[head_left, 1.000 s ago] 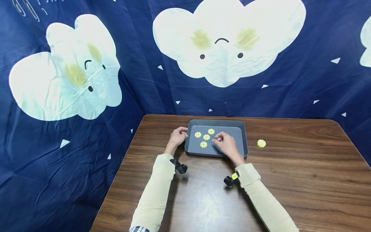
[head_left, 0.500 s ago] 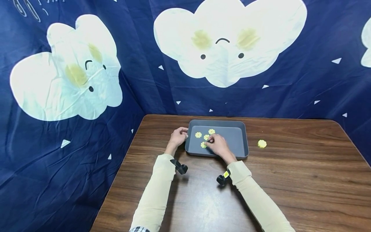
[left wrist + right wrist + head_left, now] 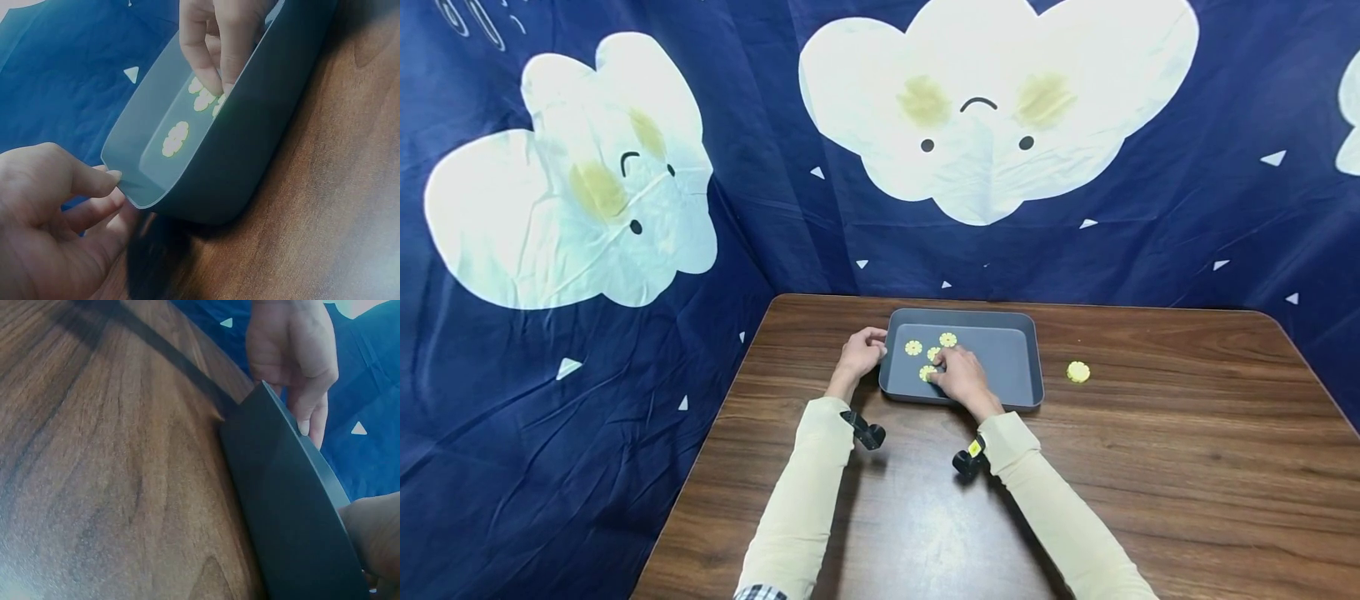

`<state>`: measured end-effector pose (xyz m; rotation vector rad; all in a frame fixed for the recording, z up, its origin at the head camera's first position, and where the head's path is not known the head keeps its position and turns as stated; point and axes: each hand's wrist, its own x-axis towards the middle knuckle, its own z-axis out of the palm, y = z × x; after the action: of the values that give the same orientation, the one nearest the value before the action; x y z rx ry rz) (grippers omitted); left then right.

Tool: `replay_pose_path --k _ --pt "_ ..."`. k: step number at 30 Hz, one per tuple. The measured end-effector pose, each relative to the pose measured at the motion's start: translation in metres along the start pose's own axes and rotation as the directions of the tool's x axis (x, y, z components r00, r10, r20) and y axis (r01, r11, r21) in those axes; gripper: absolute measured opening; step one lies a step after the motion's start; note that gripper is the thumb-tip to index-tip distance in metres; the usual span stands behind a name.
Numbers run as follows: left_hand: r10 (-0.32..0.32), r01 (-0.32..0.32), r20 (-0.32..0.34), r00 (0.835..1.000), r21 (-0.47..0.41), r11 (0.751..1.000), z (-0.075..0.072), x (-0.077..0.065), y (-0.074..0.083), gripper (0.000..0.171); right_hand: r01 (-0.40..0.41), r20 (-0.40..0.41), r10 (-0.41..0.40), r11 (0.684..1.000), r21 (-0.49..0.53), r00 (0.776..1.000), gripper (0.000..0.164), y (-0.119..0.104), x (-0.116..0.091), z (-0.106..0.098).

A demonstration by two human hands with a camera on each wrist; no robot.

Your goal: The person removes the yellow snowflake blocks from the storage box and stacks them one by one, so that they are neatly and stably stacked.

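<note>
A dark grey rectangular tray (image 3: 1011, 354) stands on the wooden table. On its floor lie several yellow flower-shaped pieces (image 3: 913, 348). My left hand (image 3: 861, 353) grips the tray's left end; in the left wrist view its thumb tip is right at the rim and its other fingers lie outside the wall. My right hand (image 3: 962, 375) reaches over the front wall. Its thumb and index fingertips are down by the nearest flower piece (image 3: 927, 373) and the middle flower piece (image 3: 932, 355), partly covering both. I cannot tell whether they pinch a piece.
Right of the tray, a small stack of yellow flower-shaped pieces (image 3: 1078, 372) sits on the table (image 3: 1187, 417). A dark blue cloth (image 3: 760, 167) with white clouds hangs behind the table and along its left side.
My right hand has moved left across the tray, from the right of the flower pieces to over the nearest and middle ones. My left hand has stayed at the tray's left end.
</note>
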<state>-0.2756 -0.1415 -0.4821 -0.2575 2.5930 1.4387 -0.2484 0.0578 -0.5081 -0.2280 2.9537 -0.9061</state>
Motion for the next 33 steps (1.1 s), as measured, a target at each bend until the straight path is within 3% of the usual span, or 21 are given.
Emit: replay_pose_path --k 12,17,24,33 --pt "-0.003 0.003 -0.001 1.0 0.0 1.0 -0.001 0.001 0.003 0.039 -0.036 0.02 0.036 0.999 -0.007 0.999 0.023 -0.001 0.003 -0.001" --pt "-0.012 0.012 0.004 1.0 0.004 1.0 -0.001 0.0 0.002 0.039 -0.052 0.012 0.051 0.992 0.112 0.999 0.014 0.001 0.003 -0.002" --pt "-0.019 0.019 0.004 1.0 0.0 1.0 0.0 0.001 0.002 0.039 -0.067 -0.008 0.073 0.946 0.318 0.997 0.014 0.004 -0.001 -0.009" --pt "-0.026 0.026 -0.001 1.0 -0.001 1.0 0.001 -0.002 0.004 0.038 -0.134 0.013 0.144 0.877 0.462 0.989 0.016 0.013 -0.008 -0.02"
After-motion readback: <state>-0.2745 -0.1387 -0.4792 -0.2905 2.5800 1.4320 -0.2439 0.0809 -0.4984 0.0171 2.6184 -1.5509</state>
